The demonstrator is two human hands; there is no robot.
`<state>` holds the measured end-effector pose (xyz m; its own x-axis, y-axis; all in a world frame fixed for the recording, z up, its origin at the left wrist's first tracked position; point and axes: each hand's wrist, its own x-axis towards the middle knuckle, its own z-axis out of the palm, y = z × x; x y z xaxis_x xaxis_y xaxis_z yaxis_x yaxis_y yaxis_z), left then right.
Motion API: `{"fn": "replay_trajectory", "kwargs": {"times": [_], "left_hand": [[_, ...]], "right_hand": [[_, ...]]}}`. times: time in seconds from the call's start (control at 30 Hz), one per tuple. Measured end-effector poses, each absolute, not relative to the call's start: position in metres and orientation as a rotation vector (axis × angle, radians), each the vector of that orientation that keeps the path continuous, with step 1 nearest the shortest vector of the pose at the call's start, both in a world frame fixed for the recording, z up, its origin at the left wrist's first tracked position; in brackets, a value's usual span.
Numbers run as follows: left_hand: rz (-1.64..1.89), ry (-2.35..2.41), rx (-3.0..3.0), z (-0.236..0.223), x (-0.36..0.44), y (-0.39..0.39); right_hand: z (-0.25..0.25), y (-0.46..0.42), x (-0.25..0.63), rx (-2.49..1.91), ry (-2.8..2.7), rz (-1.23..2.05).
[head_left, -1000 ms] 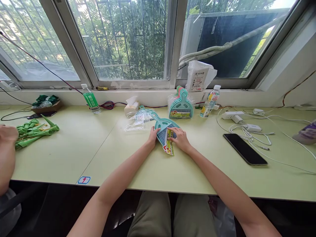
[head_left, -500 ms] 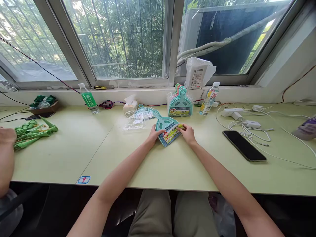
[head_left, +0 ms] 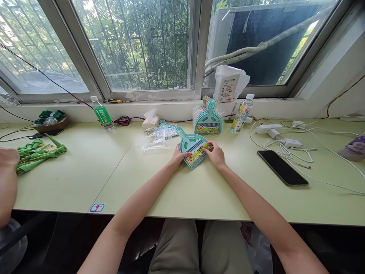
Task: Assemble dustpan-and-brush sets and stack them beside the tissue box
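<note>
A teal mini dustpan with a brush (head_left: 190,144) lies on the pale green table (head_left: 182,190), a yellow printed label (head_left: 197,153) laid across its wide end. My left hand (head_left: 178,156) grips the dustpan's left edge, fingers curled. My right hand (head_left: 216,154) pinches the label's right end against the pan. Just behind lies a crumpled clear plastic bag (head_left: 158,137) with another teal piece in it. A wrapped stack of coloured dustpans (head_left: 208,120) stands further back near the window sill.
A black phone (head_left: 282,172) and white chargers with cables (head_left: 285,142) lie to the right. Two bottles (head_left: 242,113) (head_left: 103,114) and a tissue pack (head_left: 151,119) stand by the sill. Green rolled items (head_left: 38,151) lie at left, beside another person's hand (head_left: 8,179).
The label went from hanging off the pan's front edge to lying across the brush end. My right hand moved right to the label's end; both hands hold steady in the last half second.
</note>
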<state>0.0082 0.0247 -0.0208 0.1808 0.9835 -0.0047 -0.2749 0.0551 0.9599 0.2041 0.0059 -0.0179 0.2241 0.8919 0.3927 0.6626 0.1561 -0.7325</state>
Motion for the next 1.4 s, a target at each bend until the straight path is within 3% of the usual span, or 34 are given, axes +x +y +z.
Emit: {"fn": "replay_trajectory", "kwargs": {"times": [0.33,0.63,1.4], "left_hand": [[1.287,0.941,1.051,-0.010,0.007,0.018],[1.325,0.890,1.041,-0.014,0.006,0.022],[1.324,0.832,1.034,-0.018,0.006,0.026]], "right_hand": [[-0.025,0.011,0.209,-1.429,-1.276,0.350],[-0.021,0.002,0.183,-0.969,-0.838,1.365],[-0.015,-0.004,0.182,-0.877,-0.809,1.434]]}}
